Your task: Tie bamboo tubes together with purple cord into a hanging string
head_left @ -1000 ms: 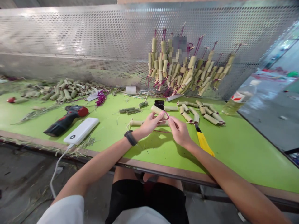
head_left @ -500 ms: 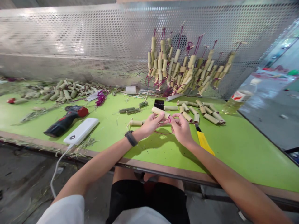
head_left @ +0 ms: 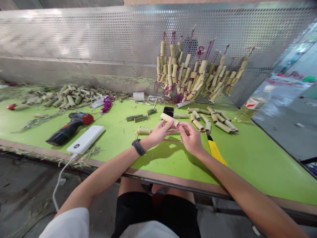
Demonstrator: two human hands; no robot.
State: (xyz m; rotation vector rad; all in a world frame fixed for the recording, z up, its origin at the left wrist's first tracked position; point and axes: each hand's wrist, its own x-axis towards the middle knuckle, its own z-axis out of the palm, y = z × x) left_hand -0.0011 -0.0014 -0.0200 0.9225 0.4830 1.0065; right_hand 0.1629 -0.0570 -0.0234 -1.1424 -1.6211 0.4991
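A pale bamboo tube (head_left: pixel 169 118) is held up over the green table by my left hand (head_left: pixel 159 133), its fingers closed round the tube's lower side. My right hand (head_left: pixel 191 136) pinches purple cord (head_left: pixel 178 125) at the tube's right end. Part of that cord hangs in a loop below both hands. Behind the tube lies a black brush-like block (head_left: pixel 168 111), with another bamboo piece (head_left: pixel 181 116) beside it. A tied bamboo piece (head_left: pixel 144 131) rests left of my left hand, partly hidden by it.
Strung bamboo pieces (head_left: pixel 218 118) lie right, near a yellow-handled tool (head_left: pixel 217 152) and a bottle (head_left: pixel 254 104). More bamboo strings (head_left: pixel 194 74) hang on the perforated metal panel (head_left: pixel 99 43). Left are a bamboo pile (head_left: pixel 70 99), a drill (head_left: pixel 70 128) and a white power bank (head_left: pixel 86 139).
My right hand has shifted very slightly at the tube's right end, and the cord loop below looks flatter. My left hand keeps its hold on the tube.
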